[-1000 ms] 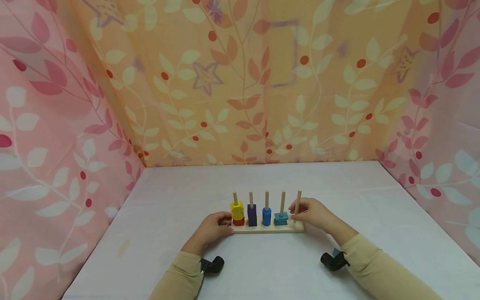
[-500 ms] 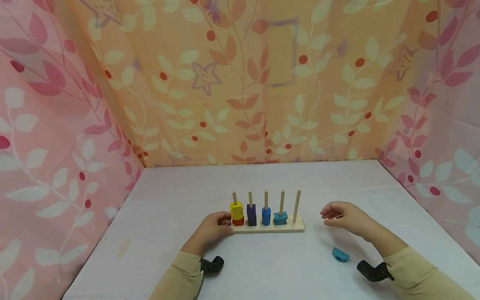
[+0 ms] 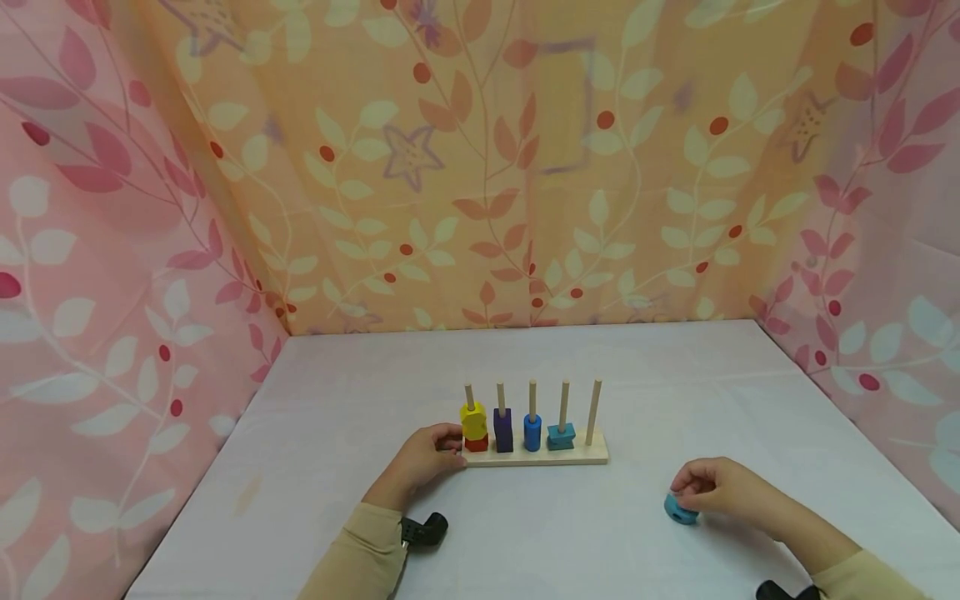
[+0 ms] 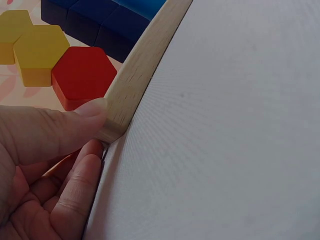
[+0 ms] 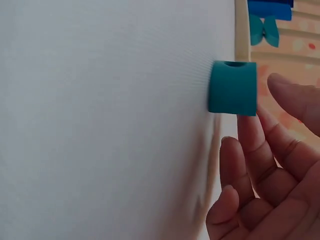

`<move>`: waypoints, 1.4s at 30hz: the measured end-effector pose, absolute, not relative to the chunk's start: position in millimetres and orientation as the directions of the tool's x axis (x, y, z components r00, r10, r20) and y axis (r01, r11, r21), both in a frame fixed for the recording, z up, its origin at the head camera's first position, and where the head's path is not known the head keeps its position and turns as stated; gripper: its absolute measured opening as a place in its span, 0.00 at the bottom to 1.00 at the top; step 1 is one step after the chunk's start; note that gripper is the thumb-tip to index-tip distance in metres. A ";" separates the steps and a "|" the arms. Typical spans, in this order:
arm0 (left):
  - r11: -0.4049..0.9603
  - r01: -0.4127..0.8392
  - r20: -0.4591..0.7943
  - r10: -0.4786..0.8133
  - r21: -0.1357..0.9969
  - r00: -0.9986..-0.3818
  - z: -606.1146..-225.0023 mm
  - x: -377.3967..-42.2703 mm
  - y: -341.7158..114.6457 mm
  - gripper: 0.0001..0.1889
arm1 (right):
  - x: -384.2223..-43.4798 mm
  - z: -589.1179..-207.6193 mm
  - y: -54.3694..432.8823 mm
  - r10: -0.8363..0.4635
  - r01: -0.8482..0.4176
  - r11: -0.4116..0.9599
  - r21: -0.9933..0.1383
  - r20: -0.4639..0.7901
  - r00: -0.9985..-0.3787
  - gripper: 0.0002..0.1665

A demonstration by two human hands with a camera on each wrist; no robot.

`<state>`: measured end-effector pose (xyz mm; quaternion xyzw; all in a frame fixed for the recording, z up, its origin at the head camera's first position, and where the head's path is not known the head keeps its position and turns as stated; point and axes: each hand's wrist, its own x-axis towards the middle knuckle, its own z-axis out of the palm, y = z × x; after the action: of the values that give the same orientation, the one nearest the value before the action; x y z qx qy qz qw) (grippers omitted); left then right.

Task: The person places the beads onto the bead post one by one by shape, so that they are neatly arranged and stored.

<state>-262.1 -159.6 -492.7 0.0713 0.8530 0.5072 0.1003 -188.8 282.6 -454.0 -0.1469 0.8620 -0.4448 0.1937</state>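
A wooden peg board (image 3: 536, 459) with several upright pegs stands mid-table. My left hand (image 3: 426, 457) grips its left end; in the left wrist view the thumb (image 4: 60, 131) lies on the corner of the base. From left, the pegs carry yellow hexagonal blocks (image 3: 474, 419) over a red one (image 3: 476, 445), a dark purple stack (image 3: 503, 431), a blue cylinder stack (image 3: 532, 433) and a teal block (image 3: 561, 437) with a notched outline. The rightmost peg (image 3: 594, 412) is bare. My right hand (image 3: 723, 487) is at a teal half-round block (image 5: 233, 89), fingers at its edge, thumb apart from it.
A white cloth (image 3: 360, 367) covers the table. Patterned curtains (image 3: 487, 167) rise at the back and both sides. A black wrist camera (image 3: 425, 530) sits at the left cuff, another (image 3: 786, 592) at the right.
My right hand has left the rightmost peg, moved right and then down towards me to the teal half-round block. My left hand has stayed at the board's left end.
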 end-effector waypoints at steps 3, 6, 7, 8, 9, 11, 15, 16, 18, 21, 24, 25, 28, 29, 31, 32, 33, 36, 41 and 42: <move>0.478 0.017 -0.101 0.221 0.878 -0.970 -491.4 -261.9 -158.9 0.24 | -185.5 -459.0 281.3 -0.422 -0.069 0.552 -0.831 -0.207 -0.882 0.15; 0.479 0.014 -0.104 0.219 0.877 -0.970 -490.5 -261.8 -158.9 0.24 | -182.9 -460.3 277.7 -0.421 -0.072 0.568 -0.820 -0.214 -0.882 0.16; 0.480 0.013 -0.105 0.219 0.877 -0.970 -490.3 -261.7 -159.0 0.24 | -182.5 -460.7 276.7 -0.423 -0.079 0.573 -0.816 -0.212 -0.881 0.16; 0.480 0.009 -0.108 0.216 0.877 -0.970 -490.4 -261.7 -158.9 0.24 | -181.8 -460.3 275.6 -0.428 -0.086 0.577 -0.812 -0.211 -0.879 0.16; 0.478 0.005 -0.111 0.215 0.878 -0.970 -490.4 -261.7 -159.0 0.23 | -181.2 -459.8 274.5 -0.434 -0.094 0.579 -0.810 -0.209 -0.876 0.16; 0.474 -0.001 -0.116 0.214 0.880 -0.970 -490.6 -261.5 -158.7 0.23 | -180.0 -458.2 273.2 -0.441 -0.106 0.584 -0.805 -0.206 -0.873 0.16; 0.465 0.000 -0.116 0.221 0.885 -0.968 -491.6 -261.6 -158.2 0.24 | -178.6 -455.9 272.9 -0.438 -0.127 0.603 -0.788 -0.193 -0.878 0.16; 0.466 0.003 -0.115 0.223 0.885 -0.968 -491.6 -261.6 -158.2 0.24 | -178.5 -455.6 273.0 -0.438 -0.138 0.609 -0.781 -0.187 -0.879 0.16; 0.469 0.003 -0.114 0.222 0.883 -0.968 -491.5 -262.1 -158.4 0.24 | -178.5 -455.4 273.5 -0.442 -0.165 0.624 -0.764 -0.170 -0.881 0.16; 0.478 0.000 -0.118 0.216 0.878 -0.969 -491.8 -262.7 -159.1 0.23 | -178.5 -455.2 274.2 -0.440 -0.209 0.654 -0.727 -0.142 -0.887 0.16; 0.483 0.003 -0.115 0.215 0.875 -0.970 -492.5 -263.0 -159.7 0.24 | -180.5 -453.4 274.5 -0.417 -0.224 0.690 -0.689 -0.125 -0.900 0.14; 0.483 0.005 -0.114 0.217 0.876 -0.970 -492.6 -262.9 -159.8 0.24 | -182.0 -451.9 274.4 -0.408 -0.225 0.699 -0.679 -0.120 -0.905 0.13; 0.482 0.010 -0.109 0.218 0.876 -0.970 -492.5 -263.0 -159.8 0.24 | -189.4 -443.0 272.5 -0.356 -0.182 0.719 -0.671 -0.131 -0.925 0.12; 0.480 0.010 -0.107 0.217 0.877 -0.970 -492.5 -263.1 -159.7 0.24 | -192.3 -438.7 271.4 -0.341 -0.167 0.719 -0.674 -0.133 -0.931 0.12; 0.477 0.008 -0.109 0.216 0.879 -0.970 -492.2 -263.2 -159.4 0.24 | -198.4 -428.3 268.4 -0.301 -0.134 0.725 -0.675 -0.136 -0.944 0.13; 0.476 0.011 -0.106 0.219 0.879 -0.970 -492.2 -263.4 -159.3 0.24 | -201.6 -422.6 266.8 -0.280 -0.119 0.726 -0.677 -0.133 -0.951 0.13; 0.475 0.017 -0.101 0.222 0.880 -0.970 -492.0 -263.4 -159.3 0.24 | -204.9 -416.8 265.1 -0.264 -0.115 0.729 -0.675 -0.122 -0.957 0.14; 0.471 0.018 -0.100 0.224 0.882 -0.969 -492.2 -263.4 -159.3 0.24 | -214.9 -401.1 259.6 -0.247 -0.163 0.739 -0.654 -0.038 -0.968 0.13; 0.474 0.003 -0.113 0.217 0.881 -0.970 -492.8 -263.0 -159.9 0.24 | -232.3 -384.2 249.4 -0.259 -0.286 0.752 -0.593 0.132 -0.957 0.11; 0.475 0.002 -0.115 0.217 0.880 -0.969 -493.0 -262.9 -159.9 0.24 | -235.8 -381.6 247.0 -0.263 -0.303 0.752 -0.586 0.155 -0.952 0.11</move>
<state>-262.9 -159.9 -493.0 0.0644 0.8523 0.5082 0.1057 -235.8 247.0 -381.6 -0.1511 0.9354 -0.3181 -0.0314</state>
